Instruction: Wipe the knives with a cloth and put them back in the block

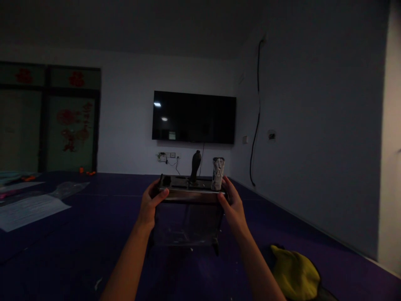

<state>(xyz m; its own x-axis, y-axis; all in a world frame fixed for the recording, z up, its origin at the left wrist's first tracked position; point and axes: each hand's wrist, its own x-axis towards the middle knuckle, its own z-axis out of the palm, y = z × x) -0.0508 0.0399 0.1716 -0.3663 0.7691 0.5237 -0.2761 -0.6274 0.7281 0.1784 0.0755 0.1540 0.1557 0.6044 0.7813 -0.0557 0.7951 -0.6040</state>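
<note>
In the dim room I hold a small dark rack or stand (188,217) out in front of me at arm's length. My left hand (151,204) grips its top left edge, thumb over the rim. My right hand (232,205) grips its top right edge. Its sides look wrapped in clear film. On its top stand a dark bottle-shaped piece (195,165) and a pale wrapped cylinder (217,173) next to my right fingers. Short legs show under it, above the purple floor (94,234).
A black TV (193,117) hangs on the far wall, with sockets (167,156) below it. Paper sheets and clear plastic (31,209) lie on the floor at left. A yellow and black bundle (296,274) lies at bottom right. A cable (257,113) runs down the right wall.
</note>
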